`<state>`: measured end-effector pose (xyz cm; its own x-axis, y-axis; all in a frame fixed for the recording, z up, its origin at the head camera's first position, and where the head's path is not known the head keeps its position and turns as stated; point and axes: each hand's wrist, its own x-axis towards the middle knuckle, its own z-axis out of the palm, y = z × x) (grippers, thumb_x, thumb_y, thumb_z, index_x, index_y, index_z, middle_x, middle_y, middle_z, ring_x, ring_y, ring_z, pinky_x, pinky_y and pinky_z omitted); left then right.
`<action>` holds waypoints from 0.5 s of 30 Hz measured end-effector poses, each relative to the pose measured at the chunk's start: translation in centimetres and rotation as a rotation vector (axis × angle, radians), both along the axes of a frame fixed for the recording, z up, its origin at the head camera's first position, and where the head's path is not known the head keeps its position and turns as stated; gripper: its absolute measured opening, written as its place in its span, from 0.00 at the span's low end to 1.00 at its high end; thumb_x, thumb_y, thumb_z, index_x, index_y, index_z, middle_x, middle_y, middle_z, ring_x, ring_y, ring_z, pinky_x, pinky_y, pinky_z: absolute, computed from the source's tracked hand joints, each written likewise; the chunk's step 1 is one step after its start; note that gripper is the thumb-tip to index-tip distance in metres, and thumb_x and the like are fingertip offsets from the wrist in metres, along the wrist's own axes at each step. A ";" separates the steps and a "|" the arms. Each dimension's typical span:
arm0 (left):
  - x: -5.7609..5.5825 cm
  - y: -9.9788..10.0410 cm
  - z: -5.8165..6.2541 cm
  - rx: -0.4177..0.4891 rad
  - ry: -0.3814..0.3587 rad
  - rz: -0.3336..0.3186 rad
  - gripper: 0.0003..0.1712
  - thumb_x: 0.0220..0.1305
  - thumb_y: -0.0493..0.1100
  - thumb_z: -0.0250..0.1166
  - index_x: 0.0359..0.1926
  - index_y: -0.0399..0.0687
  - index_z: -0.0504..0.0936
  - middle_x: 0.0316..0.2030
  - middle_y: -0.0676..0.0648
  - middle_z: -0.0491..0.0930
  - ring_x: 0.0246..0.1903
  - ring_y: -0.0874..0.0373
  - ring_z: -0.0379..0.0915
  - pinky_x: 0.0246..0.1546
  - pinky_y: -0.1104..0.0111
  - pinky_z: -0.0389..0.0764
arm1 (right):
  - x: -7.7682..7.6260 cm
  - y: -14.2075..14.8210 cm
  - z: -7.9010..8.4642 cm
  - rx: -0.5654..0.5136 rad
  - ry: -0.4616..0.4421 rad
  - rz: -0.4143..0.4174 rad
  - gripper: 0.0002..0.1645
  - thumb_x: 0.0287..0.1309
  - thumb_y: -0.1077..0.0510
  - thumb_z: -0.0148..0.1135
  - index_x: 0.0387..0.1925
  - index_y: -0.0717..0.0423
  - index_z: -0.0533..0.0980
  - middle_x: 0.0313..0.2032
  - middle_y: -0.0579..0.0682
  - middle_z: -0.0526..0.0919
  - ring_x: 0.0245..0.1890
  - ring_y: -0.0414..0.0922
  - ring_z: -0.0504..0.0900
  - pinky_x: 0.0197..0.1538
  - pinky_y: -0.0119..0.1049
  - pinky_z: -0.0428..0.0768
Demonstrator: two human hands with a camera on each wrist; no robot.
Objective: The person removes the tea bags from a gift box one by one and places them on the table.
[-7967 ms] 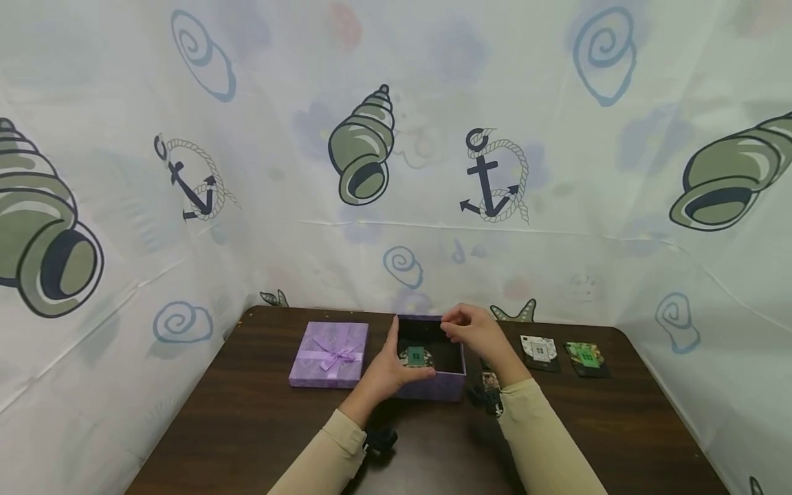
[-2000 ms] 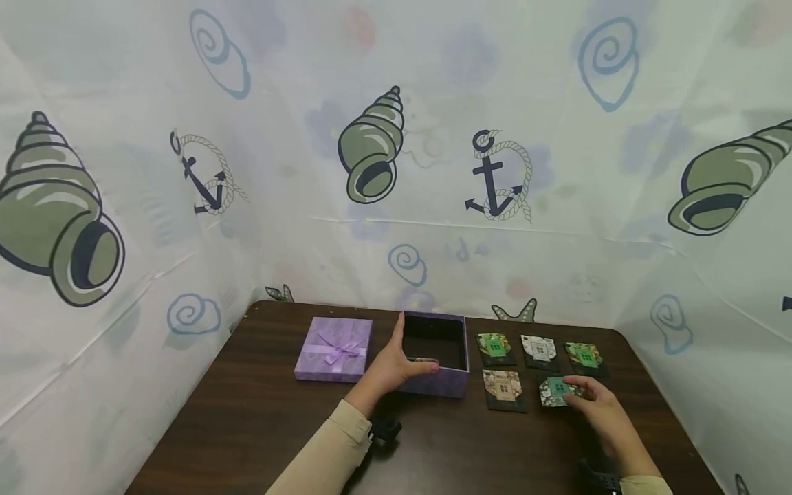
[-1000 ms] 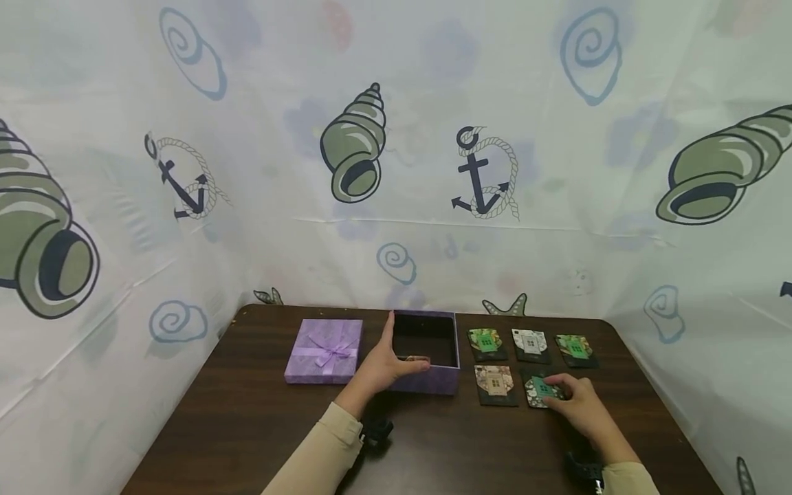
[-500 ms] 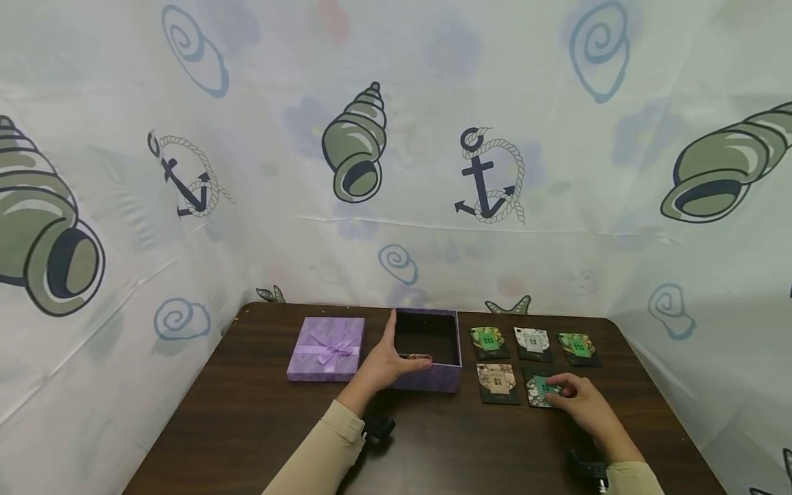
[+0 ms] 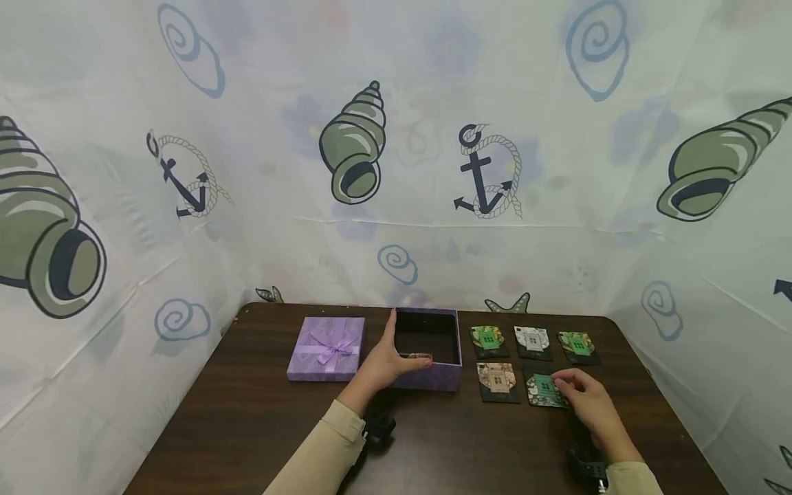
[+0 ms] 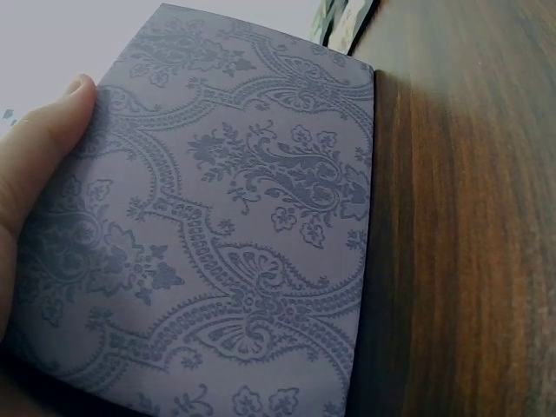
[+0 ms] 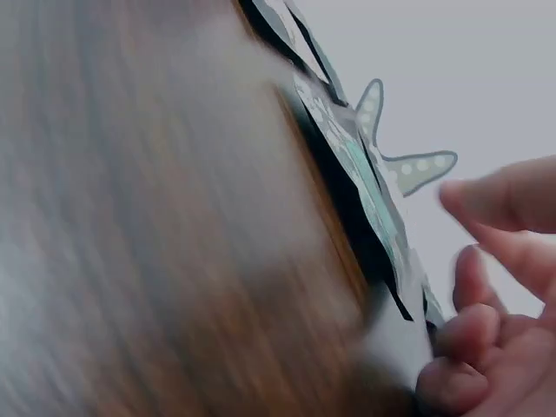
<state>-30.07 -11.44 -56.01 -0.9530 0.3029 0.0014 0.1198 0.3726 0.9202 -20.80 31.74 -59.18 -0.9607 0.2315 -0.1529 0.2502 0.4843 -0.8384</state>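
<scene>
My left hand [image 5: 380, 368] rests against the near left corner of an open purple box [image 5: 442, 378], its index finger straight along the left side and its thumb over the front rim. In the left wrist view the patterned box wall [image 6: 261, 200] fills the middle, the thumb [image 6: 52, 130] at its edge. Inside the box, a patterned flat thing [image 5: 419, 356] shows past the thumb. A flat packet with a teal label [image 5: 544, 389] lies on the table. At its right edge is my right hand [image 5: 592, 405], thumb and index finger apart. The right wrist view shows those fingers [image 7: 504, 204] off the packets.
A purple lid with a ribbon bow [image 5: 326, 349] lies left of the box. Behind the teal packet stand a green packet [image 5: 489, 342], a white one [image 5: 533, 343] and another green one [image 5: 578, 347] in a row. A tan packet [image 5: 498, 382] lies beside it.
Earlier my right hand was over the box, then it carried the teal packet to the front row beside the tan one. Now its fingers have loosened and drawn slightly right. The left hand stays.
</scene>
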 end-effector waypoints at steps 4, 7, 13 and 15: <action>0.0 0.0 0.0 0.015 -0.012 -0.010 0.84 0.53 0.64 0.87 0.87 0.79 0.27 0.83 0.29 0.59 0.77 0.30 0.66 0.74 0.33 0.68 | 0.4 -0.9 0.8 -0.036 0.066 -0.091 0.27 0.81 0.39 0.61 0.63 0.56 0.83 0.45 0.46 0.80 0.45 0.47 0.73 0.44 0.39 0.72; 0.1 0.0 0.1 0.010 -0.012 -0.008 0.84 0.52 0.64 0.87 0.88 0.79 0.27 0.85 0.31 0.53 0.79 0.30 0.63 0.75 0.33 0.67 | 0.6 -2.1 1.8 -0.071 0.146 -0.083 0.28 0.80 0.40 0.62 0.62 0.58 0.82 0.39 0.46 0.78 0.40 0.47 0.73 0.41 0.37 0.73; 0.1 -0.1 -0.1 0.013 0.002 0.006 0.84 0.53 0.63 0.87 0.87 0.80 0.27 0.85 0.31 0.55 0.78 0.30 0.64 0.74 0.33 0.68 | 1.2 -5.0 3.8 -0.106 0.240 -0.013 0.24 0.80 0.43 0.63 0.59 0.58 0.83 0.34 0.45 0.74 0.33 0.46 0.73 0.36 0.37 0.74; 0.0 0.0 -0.1 0.018 -0.001 0.001 0.84 0.53 0.63 0.87 0.87 0.80 0.27 0.84 0.31 0.56 0.78 0.30 0.65 0.75 0.33 0.67 | 1.5 -5.9 4.8 -0.092 0.253 0.026 0.21 0.80 0.44 0.64 0.58 0.57 0.84 0.35 0.46 0.76 0.33 0.44 0.73 0.36 0.37 0.74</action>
